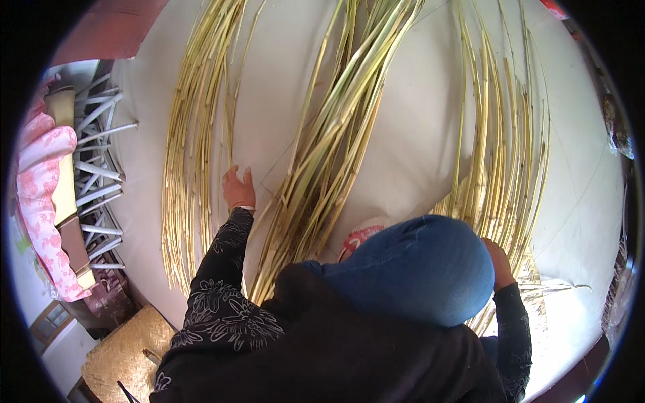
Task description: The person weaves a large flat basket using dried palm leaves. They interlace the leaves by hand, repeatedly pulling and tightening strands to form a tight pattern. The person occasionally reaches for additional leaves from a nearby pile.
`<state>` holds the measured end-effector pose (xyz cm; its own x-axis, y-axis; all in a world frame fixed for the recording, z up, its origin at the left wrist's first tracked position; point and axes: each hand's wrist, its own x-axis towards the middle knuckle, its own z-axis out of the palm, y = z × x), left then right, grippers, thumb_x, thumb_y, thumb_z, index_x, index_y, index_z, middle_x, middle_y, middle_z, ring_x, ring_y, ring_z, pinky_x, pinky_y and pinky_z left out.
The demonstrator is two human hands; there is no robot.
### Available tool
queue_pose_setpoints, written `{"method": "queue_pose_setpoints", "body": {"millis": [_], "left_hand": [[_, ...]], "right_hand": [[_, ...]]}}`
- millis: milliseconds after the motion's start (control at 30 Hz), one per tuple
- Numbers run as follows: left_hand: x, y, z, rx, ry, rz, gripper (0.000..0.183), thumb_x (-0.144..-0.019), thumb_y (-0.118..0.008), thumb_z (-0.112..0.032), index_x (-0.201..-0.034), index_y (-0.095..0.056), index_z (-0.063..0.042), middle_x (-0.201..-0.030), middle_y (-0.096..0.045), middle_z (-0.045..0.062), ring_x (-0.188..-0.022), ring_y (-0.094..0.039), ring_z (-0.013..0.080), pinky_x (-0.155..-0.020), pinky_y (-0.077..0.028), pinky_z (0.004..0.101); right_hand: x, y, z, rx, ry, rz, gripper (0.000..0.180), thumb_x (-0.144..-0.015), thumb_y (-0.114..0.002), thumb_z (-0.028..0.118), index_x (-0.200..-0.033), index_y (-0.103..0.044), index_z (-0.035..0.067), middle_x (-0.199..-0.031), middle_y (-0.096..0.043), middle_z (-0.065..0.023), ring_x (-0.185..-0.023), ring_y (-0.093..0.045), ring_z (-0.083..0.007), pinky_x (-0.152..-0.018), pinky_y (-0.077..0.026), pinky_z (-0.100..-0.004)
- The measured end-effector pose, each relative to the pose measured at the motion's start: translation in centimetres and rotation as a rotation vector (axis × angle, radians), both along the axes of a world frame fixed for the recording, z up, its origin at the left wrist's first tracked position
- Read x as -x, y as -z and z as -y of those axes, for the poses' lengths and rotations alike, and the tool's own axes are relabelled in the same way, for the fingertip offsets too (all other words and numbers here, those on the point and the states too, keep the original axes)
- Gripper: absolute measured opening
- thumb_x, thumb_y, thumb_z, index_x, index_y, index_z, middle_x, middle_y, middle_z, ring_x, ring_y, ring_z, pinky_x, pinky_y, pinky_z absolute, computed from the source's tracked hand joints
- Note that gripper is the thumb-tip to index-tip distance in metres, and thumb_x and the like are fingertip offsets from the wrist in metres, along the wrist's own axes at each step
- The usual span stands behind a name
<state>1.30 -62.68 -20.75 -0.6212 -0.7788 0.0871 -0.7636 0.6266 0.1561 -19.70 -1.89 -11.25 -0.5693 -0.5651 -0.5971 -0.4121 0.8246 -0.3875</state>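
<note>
My left hand is over the pale floor with thumb and fingers apart, between two bundles of split cane. One thin strip comes down to its fingertips; whether they touch is unclear. Left of it lies a spread bundle of yellow cane strips. A thick, greener bundle slants down the middle. My right hand is beside my blue-clad knee, at the lower part of the right bundle of cane strips. Its fingers are mostly hidden, so any hold cannot be seen.
Folded furniture with pale metal legs and a pink-and-white cloth are at the left. A woven mat lies lower left. A red-brown panel is at the upper left. Part of a red-and-white shoe shows beside my knee.
</note>
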Motion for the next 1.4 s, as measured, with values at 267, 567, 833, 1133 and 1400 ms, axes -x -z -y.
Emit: {"method": "queue_pose_setpoints", "body": {"millis": [267, 567, 833, 1133, 1400], "left_hand": [[1.1, 0.6, 4.2, -0.007, -0.201, 0.302, 0.059, -0.080, -0.071, -0.033, -0.129, -0.050, -0.009, -0.125, -0.054, 0.016, -0.116, -0.052, 0.0332, -0.092, -0.046, 0.0453], [-1.7, 4.8, 8.3, -0.128, -0.113, 0.299, 0.030, -0.083, -0.064, -0.028, -0.091, -0.057, 0.000, -0.087, -0.066, 0.021, -0.085, -0.065, 0.0378, -0.072, -0.052, 0.0442], [-2.1, 7.0, 8.6, -0.631, -0.262, -0.200, 0.034, -0.091, -0.060, -0.023, -0.111, -0.051, 0.003, -0.057, -0.058, 0.009, -0.038, -0.053, 0.0167, -0.033, -0.038, 0.0308], [3.4, 0.1, 0.5, 0.015, 0.063, 0.461, 0.041, -0.087, -0.061, -0.030, -0.120, -0.055, -0.007, -0.129, -0.054, 0.018, -0.121, -0.051, 0.0314, -0.094, -0.045, 0.0442], [6.9, 4.4, 5.9, -0.051, 0.012, 0.275, 0.021, -0.090, -0.053, -0.021, -0.102, -0.056, -0.004, -0.096, -0.067, 0.020, -0.090, -0.066, 0.0349, -0.074, -0.053, 0.0453]], "right_hand": [[1.7, -0.2, 1.1, -0.068, 0.047, -0.122, 0.037, -0.084, -0.057, 0.017, -0.118, -0.056, 0.005, -0.109, -0.062, -0.0167, -0.101, -0.059, -0.0342, -0.089, -0.047, -0.0444], [0.4, -1.0, -1.0, -0.114, 0.042, -0.142, 0.032, -0.085, -0.057, 0.019, -0.115, -0.057, 0.007, -0.104, -0.062, -0.0159, -0.099, -0.060, -0.0342, -0.087, -0.047, -0.0456], [-1.1, -0.9, -4.5, -0.058, 0.147, -0.231, 0.036, -0.085, -0.057, 0.018, -0.118, -0.057, 0.006, -0.108, -0.062, -0.0171, -0.100, -0.060, -0.0354, -0.086, -0.048, -0.0462], [-6.6, -2.0, -9.8, -0.074, 0.274, -0.192, 0.036, -0.086, -0.058, 0.021, -0.119, -0.057, 0.005, -0.111, -0.062, -0.0188, -0.100, -0.059, -0.0379, -0.086, -0.048, -0.0457], [-8.3, -3.5, -13.5, -0.139, 0.350, -0.141, 0.041, -0.088, -0.058, 0.023, -0.124, -0.055, 0.004, -0.117, -0.060, -0.0195, -0.105, -0.059, -0.0373, -0.090, -0.047, -0.0444]]}}
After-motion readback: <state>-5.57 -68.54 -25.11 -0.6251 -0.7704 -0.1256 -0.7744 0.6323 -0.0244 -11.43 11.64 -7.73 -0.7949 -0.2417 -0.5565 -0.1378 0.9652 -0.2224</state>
